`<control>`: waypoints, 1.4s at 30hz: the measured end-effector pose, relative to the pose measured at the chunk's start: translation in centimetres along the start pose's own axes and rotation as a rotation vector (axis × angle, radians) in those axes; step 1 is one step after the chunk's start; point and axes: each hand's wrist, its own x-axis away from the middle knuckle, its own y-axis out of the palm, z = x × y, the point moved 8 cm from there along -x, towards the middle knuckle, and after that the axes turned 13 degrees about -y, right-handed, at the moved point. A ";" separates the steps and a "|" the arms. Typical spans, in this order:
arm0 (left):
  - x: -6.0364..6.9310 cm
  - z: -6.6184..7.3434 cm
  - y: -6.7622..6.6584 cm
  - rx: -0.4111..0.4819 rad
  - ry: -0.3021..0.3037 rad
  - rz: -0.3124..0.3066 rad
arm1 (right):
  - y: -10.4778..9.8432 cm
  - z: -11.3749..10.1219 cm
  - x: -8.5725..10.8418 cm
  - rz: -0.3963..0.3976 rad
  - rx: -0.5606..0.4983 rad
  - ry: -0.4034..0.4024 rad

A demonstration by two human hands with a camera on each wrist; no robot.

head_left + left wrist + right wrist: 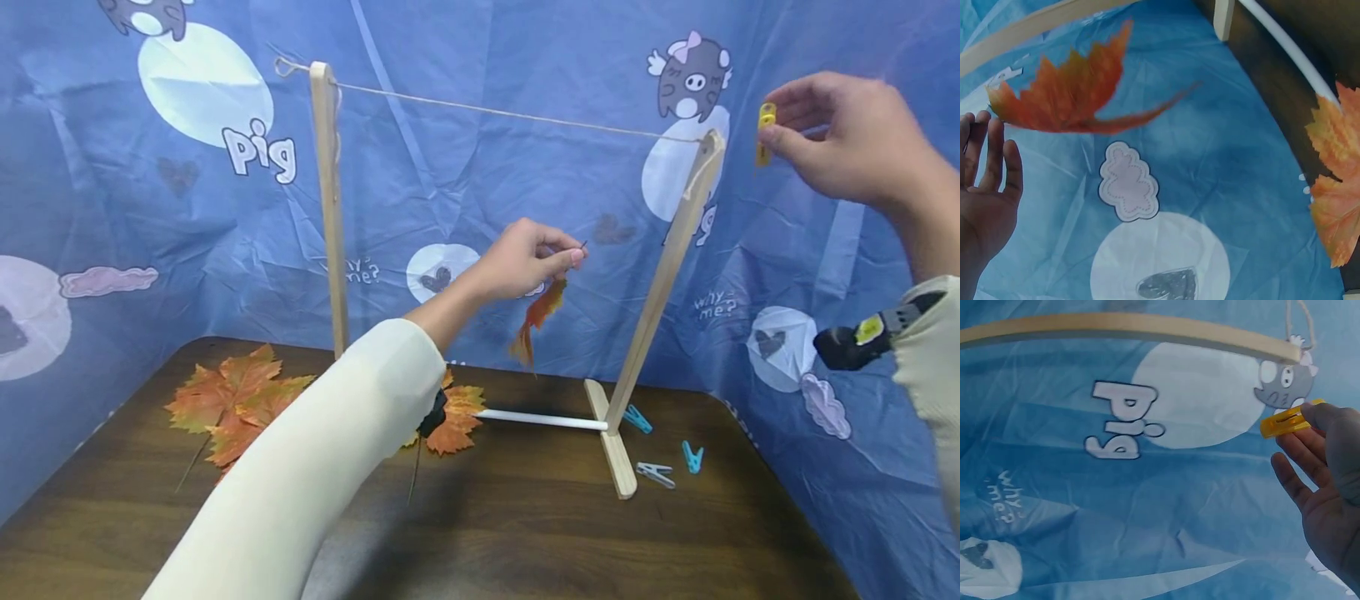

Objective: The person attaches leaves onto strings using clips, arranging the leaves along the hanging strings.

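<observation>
My left hand (528,260) pinches the thin stem of an orange autumn leaf (542,317), which dangles below the fingertips between the two wooden posts. In the left wrist view the leaf (1079,94) spreads beside the fingertips. Up at the right, outside the right post, my right hand (847,137) holds a yellow clothespin (763,137) between thumb and fingers. That clothespin (1288,420) also shows in the right wrist view. A string (510,114) runs between the post tops, above the left hand; nothing hangs from it.
Several orange leaves (232,392) lie on the brown table (525,517), partly behind the left sleeve. The right post (663,283) stands on a wooden foot, joined to a white rod (543,419). Blue clothespins (693,457) and a greyish one (656,475) lie nearby.
</observation>
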 end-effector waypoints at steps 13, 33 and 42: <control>-1.7 1.6 -1.5 0.059 0.015 0.024 | -0.7 -5.8 -3.4 0.005 0.058 -0.160; -3.2 3.8 -0.9 0.073 -0.041 0.072 | 0.6 -8.5 -5.3 0.000 -0.059 -0.123; -4.1 5.7 -0.7 0.043 -0.020 0.108 | 1.1 -7.6 -5.5 0.001 -0.260 -0.020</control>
